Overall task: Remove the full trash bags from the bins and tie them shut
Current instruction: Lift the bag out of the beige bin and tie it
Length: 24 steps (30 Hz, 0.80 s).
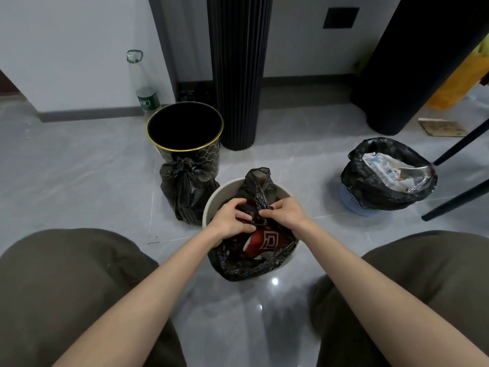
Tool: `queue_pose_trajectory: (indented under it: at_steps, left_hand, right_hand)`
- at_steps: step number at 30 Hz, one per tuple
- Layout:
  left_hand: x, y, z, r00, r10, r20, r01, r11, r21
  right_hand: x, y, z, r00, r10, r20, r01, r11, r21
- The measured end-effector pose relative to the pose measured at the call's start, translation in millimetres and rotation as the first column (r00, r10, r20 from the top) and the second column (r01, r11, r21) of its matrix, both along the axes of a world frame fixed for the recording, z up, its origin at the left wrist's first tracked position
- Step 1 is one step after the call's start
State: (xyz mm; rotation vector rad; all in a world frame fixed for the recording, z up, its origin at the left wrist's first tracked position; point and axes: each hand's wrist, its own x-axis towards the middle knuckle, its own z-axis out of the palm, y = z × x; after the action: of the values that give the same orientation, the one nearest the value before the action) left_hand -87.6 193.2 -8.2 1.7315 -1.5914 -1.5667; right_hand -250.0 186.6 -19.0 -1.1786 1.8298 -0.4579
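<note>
Both hands, left (229, 221) and right (284, 211), pinch the black bag (254, 260) (in white bin (211, 205)); tied bag (186, 189) at ten o'clock.

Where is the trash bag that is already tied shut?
In the head view, the tied black bag stands on the floor left of centre, in front of the empty black gold-rimmed bin and left of the white bin.
</note>
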Motion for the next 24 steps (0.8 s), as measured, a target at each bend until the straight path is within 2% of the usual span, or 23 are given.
queue_pose_trajectory:
  at_steps: [2, 5, 7, 9, 10, 12, 15, 18, 20, 21, 24]
  left_hand:
    - [5, -3, 4, 1.000, 0.017, 0.007, -0.016, 1.000, -0.018]
    - [18, -6, 13, 0.997, 0.081, 0.019, -0.079, 0.992, -0.101]
    - [30, -7, 14, 0.980, 0.163, 0.111, -0.138, 0.969, -0.205]
    - [44, -6, 5, 0.944, 0.240, 0.225, -0.176, 0.947, -0.270]
    - [50, -5, -1, 0.930, 0.252, 0.268, -0.185, 0.950, -0.253]
    - [58, 2, -7, 0.929, 0.237, 0.285, -0.221, 0.971, -0.087]
    - [59, 14, -7, 0.952, 0.204, 0.229, -0.249, 0.950, 0.189]
    - [55, 19, -8, 0.966, 0.218, 0.138, -0.250, 0.921, 0.300]
    - [53, 19, -9, 0.967, 0.238, 0.093, -0.255, 0.909, 0.329]
    - [54, 19, -10, 0.966, 0.247, 0.080, -0.259, 0.904, 0.341]
    - [57, 20, -16, 0.972, 0.228, 0.058, -0.232, 0.886, 0.402]
  right_hand:
    - [-1, -1, -4, 0.998, -0.062, 0.023, 0.062, 0.998, -0.005]
    - [-3, -5, -2, 0.945, -0.282, 0.165, 0.288, 0.957, -0.013]
    - [-4, -10, -3, 0.805, -0.507, 0.308, 0.510, 0.857, 0.076]
    - [-3, -9, -5, 0.595, -0.690, 0.412, 0.644, 0.716, 0.268]
    - [-6, -8, -10, 0.512, -0.734, 0.446, 0.677, 0.665, 0.317]
    - [-4, -9, -18, 0.433, -0.774, 0.462, 0.708, 0.609, 0.358]
    - [9, -7, -21, 0.467, -0.782, 0.413, 0.701, 0.612, 0.366]
    - [15, 3, -21, 0.736, -0.633, 0.238, 0.628, 0.771, 0.108]
    - [17, 13, -17, 0.893, -0.433, 0.120, 0.440, 0.897, -0.039]
    - [17, 17, -14, 0.945, -0.317, 0.084, 0.321, 0.947, -0.032]
    - [16, 23, -15, 0.996, 0.016, -0.088, -0.018, 1.000, -0.023]
